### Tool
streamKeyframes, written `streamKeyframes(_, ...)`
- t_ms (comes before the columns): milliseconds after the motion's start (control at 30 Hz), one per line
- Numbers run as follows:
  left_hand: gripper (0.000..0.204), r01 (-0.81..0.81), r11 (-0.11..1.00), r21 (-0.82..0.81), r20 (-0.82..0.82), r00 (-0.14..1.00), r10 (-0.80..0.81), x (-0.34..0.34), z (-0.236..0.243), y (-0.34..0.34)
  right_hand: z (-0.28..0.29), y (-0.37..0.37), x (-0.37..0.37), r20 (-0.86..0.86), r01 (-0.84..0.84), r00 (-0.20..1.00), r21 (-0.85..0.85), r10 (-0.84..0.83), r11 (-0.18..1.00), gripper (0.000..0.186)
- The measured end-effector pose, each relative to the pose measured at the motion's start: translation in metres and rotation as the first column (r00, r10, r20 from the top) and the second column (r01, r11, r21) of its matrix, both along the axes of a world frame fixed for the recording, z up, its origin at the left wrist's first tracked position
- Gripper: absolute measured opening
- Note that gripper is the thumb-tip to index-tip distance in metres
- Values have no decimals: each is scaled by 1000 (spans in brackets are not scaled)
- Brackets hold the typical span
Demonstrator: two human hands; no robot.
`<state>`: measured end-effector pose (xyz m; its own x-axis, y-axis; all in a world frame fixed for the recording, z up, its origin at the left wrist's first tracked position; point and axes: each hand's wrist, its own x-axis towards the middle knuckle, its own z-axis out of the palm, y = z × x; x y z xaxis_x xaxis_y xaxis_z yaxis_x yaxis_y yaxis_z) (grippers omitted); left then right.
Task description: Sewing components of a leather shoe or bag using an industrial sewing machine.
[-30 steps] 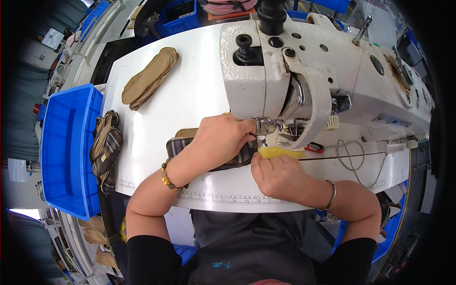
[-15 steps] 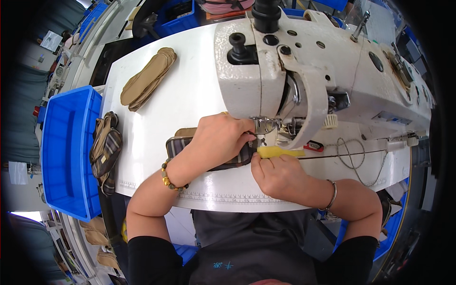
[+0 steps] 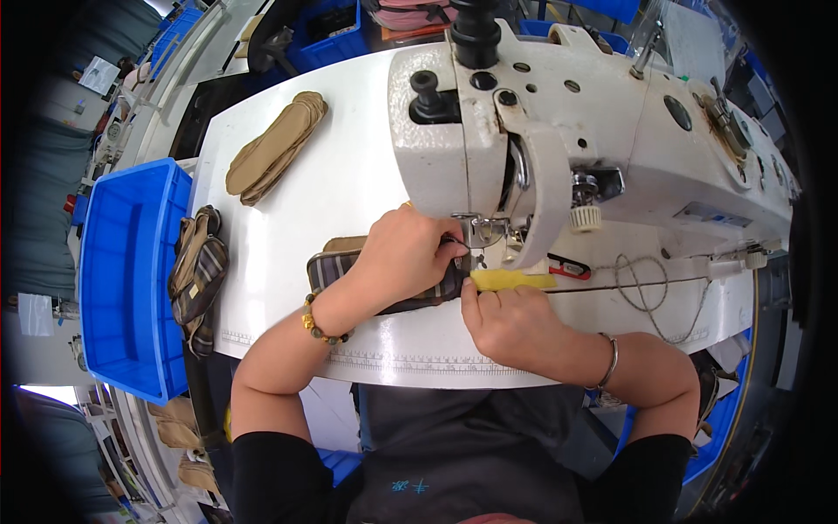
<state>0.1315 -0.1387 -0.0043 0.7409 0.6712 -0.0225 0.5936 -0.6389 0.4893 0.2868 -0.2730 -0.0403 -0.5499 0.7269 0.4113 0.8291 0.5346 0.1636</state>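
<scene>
Beside the sewing machine's presser foot (image 3: pixel 489 230), a dark plaid fabric piece (image 3: pixel 329 269) with a tan edge behind it lies on the white table. My left hand (image 3: pixel 406 253) rests over this piece, thumb and fingers pinching its dark edge close to the needle. Closed in a curl, my right hand (image 3: pixel 511 321) has its fingertips at the piece's right end; what they hold, if anything, is hidden. A yellow strip (image 3: pixel 515 279) lies flat just beyond those knuckles.
The white sewing machine (image 3: pixel 436 157) stands over the table's right half. Red-and-black thread snips (image 3: pixel 569 268) and a looped cord (image 3: pixel 642 284) lie right. Tan sole-shaped pieces (image 3: pixel 275 148) are stacked far left. Plaid pieces (image 3: pixel 199 271) hang beside a blue bin (image 3: pixel 135 279).
The view has shifted slightly, and the machine appears a little further left. Both hands keep nearly the same places on the work.
</scene>
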Motion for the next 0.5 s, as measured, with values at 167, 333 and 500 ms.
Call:
streamKeyframes(167, 13, -35, 991, 129, 93, 995, 23, 3, -9, 17, 7, 21, 8, 2, 26, 1000, 18, -26, 999, 34)
streamKeyframes(333, 18, -1, 984, 176, 159, 987, -27, 11, -13, 34, -4, 29, 19, 48, 80, 996, 10, -81, 997, 42)
streamKeyframes(500, 24, -55, 977, 204, 40, 998, 48, 21, -12, 39, -19, 36, 23, -21, 85, 996, 62, -84, 994, 41)
